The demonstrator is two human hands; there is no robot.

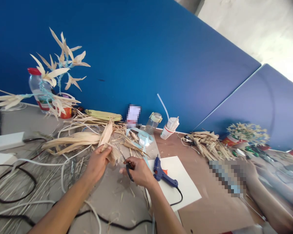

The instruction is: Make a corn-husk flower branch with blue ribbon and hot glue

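A dried corn husk (pixel 106 134) is pinched in my left hand (pixel 97 162), its pale strip pointing up and away from me. My right hand (pixel 139 171) grips a pair of scissors (pixel 129 169) by the dark handles, with the blades angled up toward the husk's lower end. Whether the blades touch the husk I cannot tell. More loose husks (pixel 72 140) lie just beyond my left hand. To the right of my right hand, a blue glue gun (pixel 164 174) rests on a white sheet (pixel 185 191).
Husk flowers on blue-wrapped stems (pixel 61 71) stand at the back left beside a red-capped bottle (pixel 36 86). Cables (pixel 29 164) and white power blocks (pixel 7 141) crowd the left. A paper cup (pixel 168 130) and a clear jar (pixel 153 123) stand behind. Another person's arm (pixel 266 198) is at the right.
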